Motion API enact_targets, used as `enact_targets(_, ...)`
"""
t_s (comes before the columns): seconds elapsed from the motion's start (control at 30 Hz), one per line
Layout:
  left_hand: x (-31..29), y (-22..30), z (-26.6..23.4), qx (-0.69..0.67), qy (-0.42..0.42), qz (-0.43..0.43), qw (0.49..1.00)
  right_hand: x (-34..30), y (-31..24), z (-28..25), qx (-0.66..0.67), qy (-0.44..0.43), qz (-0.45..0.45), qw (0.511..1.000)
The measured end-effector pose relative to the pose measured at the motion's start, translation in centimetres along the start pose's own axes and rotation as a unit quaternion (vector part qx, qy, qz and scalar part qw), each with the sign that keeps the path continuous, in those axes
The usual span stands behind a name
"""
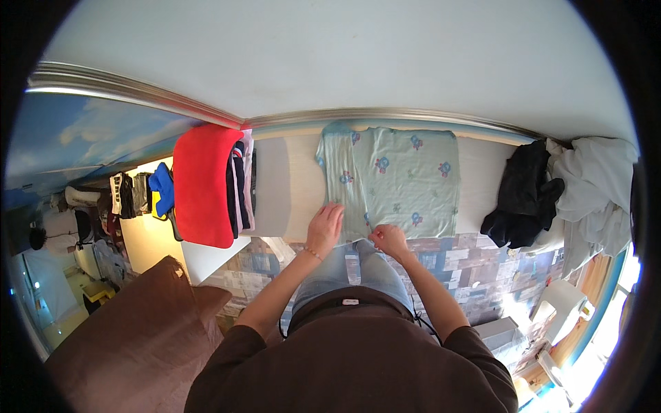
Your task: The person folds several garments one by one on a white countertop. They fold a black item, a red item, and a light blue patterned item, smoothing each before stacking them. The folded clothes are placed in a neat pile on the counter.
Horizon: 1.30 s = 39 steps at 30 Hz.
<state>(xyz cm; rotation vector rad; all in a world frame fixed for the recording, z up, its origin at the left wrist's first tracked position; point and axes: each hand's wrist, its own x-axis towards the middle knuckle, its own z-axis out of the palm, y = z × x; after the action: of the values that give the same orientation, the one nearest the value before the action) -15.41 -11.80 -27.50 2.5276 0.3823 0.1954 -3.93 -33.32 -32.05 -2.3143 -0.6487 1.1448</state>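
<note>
A pale green shirt [416,175] with small blue and pink flowers lies spread on the light tabletop in front of me. Along its left side a strip of the fabric is turned over, with lengthwise creases. My left hand [326,224] rests on the near end of that strip, fingers stretched out and pressed lightly to the cloth. Beside it, at the shirt's near edge, my right hand [390,239] is closed in a pinch on the fabric. Part of the pinched edge is hidden by the fingers.
To the left stands a stack of folded clothes [203,186], a red piece outermost. A black garment [523,199] and a heap of white cloth [595,186] lie at the right end. A wall trim [385,117] borders the table's far side. A brown cover [131,337] is lower left.
</note>
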Motion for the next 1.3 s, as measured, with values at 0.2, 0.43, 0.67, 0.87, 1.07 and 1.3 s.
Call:
enact_targets(0.2,6.2,1.6,3.3,0.069,-0.038,0.042,0.996,2.3,-0.1,-5.5,-0.008,0.335,-0.096,0.937)
enact_targets(0.43,5.0,0.8,5.4,0.129,-0.097,0.017,0.987,2.8,7.9,-8.1,-0.169,0.494,-0.046,0.852)
enact_targets(0.67,0.7,1.5,6.6,0.117,-0.099,0.013,0.988,-0.5,8.7,-4.9,-0.145,0.506,-0.010,0.850)
enact_targets(0.87,6.0,-2.2,4.4,0.063,0.038,-0.017,0.997,1.7,6.0,-10.8,-0.059,0.533,-0.037,0.843)
enact_targets(1.07,23.0,-7.2,0.3,0.062,-0.121,-0.227,0.964,9.2,0.7,-16.2,-0.097,0.466,-0.177,0.861)
enact_targets(1.3,24.3,-15.9,6.9,-0.257,0.023,-0.166,0.952,19.2,-9.6,-14.3,-0.246,0.208,-0.078,0.944)
